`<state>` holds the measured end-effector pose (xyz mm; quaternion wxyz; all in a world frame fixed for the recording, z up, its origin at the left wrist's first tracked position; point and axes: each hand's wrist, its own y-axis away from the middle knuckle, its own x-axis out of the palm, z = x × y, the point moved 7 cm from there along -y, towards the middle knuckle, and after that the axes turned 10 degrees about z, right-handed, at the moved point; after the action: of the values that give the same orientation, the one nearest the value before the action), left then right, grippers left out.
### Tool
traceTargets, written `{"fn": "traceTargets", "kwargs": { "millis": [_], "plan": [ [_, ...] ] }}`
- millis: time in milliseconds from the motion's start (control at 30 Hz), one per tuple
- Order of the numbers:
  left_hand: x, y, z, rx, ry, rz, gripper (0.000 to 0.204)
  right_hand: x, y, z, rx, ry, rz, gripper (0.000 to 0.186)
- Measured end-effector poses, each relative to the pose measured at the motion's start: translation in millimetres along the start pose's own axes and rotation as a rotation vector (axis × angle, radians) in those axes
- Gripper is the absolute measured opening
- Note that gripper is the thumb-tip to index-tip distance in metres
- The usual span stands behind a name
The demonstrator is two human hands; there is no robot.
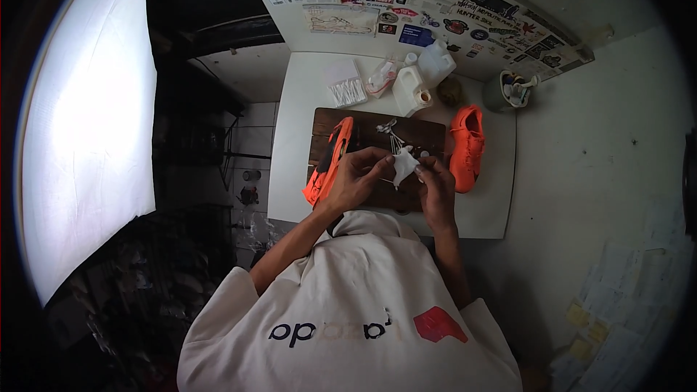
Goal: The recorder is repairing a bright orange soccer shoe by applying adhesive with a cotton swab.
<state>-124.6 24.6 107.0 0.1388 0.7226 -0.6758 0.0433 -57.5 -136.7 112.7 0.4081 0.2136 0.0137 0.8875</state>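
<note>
A small piece of white cloth or tissue point(405, 165) is stretched between my two hands over a dark wooden board point(369, 120). My left hand point(359, 176) pinches its left side, and a thin pale stick shows by those fingertips. My right hand point(438, 187) grips the right side between thumb and fingers. Several thin white-tipped sticks, like cotton swabs point(392, 138), lie on the board just beyond the cloth. An orange shoe point(341, 147) rests on its side left of my left hand. Its mate, another orange shoe point(467, 149), stands right of the board.
White plastic jugs point(412, 91) stand at the back of the white table point(290, 189), beside a clear bag point(381, 76) and a pack of swabs point(348, 92). A pot of brushes point(506, 93) is at the back right. A sticker-covered panel point(428, 11) rises behind.
</note>
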Motion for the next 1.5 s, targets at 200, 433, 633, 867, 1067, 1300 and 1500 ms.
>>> {"fn": "traceTargets", "kwargs": {
  "millis": [200, 433, 633, 867, 1067, 1300, 1500],
  "plan": [
    [-6, 0, 7, -0.015, 0.024, -0.041, 0.026, -2, -1, -5, -0.052, -0.041, -0.058, 0.017],
    [-19, -2, 25, -0.003, 0.033, -0.085, 0.019, -11, -6, -19, -0.039, -0.093, -0.074, 0.018],
    [-42, 1, 60, -0.152, 0.443, -0.351, 0.017, -67, -10, -58, 0.048, -0.311, -0.184, 0.019],
    [-57, -25, 95, -0.141, -0.269, -0.253, 0.028, -117, -8, -90, 0.100, -0.114, -0.293, 0.019],
    [-27, -82, 126, -0.225, -0.513, -0.089, 0.037, -142, -3, -106, 0.094, -0.042, -0.312, 0.020],
    [-1, -136, 143, -0.281, -0.694, 0.088, 0.035, -152, 14, -106, 0.174, 0.041, -0.332, 0.027],
    [15, -101, 94, -0.011, -0.945, -0.023, 0.038, -151, 16, -110, 0.181, 0.192, -0.246, 0.027]
  ]
}}
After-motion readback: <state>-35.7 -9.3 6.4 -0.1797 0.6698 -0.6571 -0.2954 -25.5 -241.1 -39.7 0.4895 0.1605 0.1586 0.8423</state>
